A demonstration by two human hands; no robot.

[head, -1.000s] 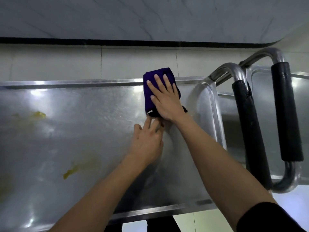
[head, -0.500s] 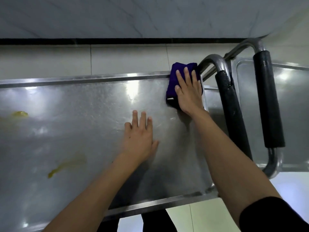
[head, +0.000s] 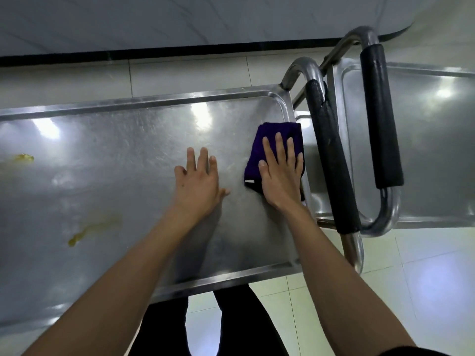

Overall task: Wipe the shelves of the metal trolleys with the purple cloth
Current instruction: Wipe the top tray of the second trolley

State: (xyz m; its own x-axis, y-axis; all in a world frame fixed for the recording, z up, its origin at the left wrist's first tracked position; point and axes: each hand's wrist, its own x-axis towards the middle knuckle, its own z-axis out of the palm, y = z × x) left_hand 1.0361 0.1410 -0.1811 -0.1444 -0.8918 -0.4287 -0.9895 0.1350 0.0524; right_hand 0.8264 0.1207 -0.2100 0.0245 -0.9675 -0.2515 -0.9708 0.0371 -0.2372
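The folded purple cloth (head: 276, 136) lies on the top shelf of the near metal trolley (head: 115, 160), close to its right rim. My right hand (head: 280, 173) presses flat on the cloth with straight, spread fingers. My left hand (head: 199, 181) rests flat on the bare shelf just left of the cloth, fingers straight. Yellow smears (head: 87, 231) and a yellow blob (head: 24, 158) mark the left part of the shelf. A second metal trolley (head: 431, 140) stands to the right.
Two black-padded trolley handles (head: 331, 155) (head: 380, 114) rise between the two shelves, right beside the cloth. Pale floor tiles and a dark wall skirting (head: 154, 53) lie beyond the far rim. My legs show below the near rim.
My right hand has slid the cloth from the far right corner back toward me along the right rim. My left hand stays flat on the shelf.
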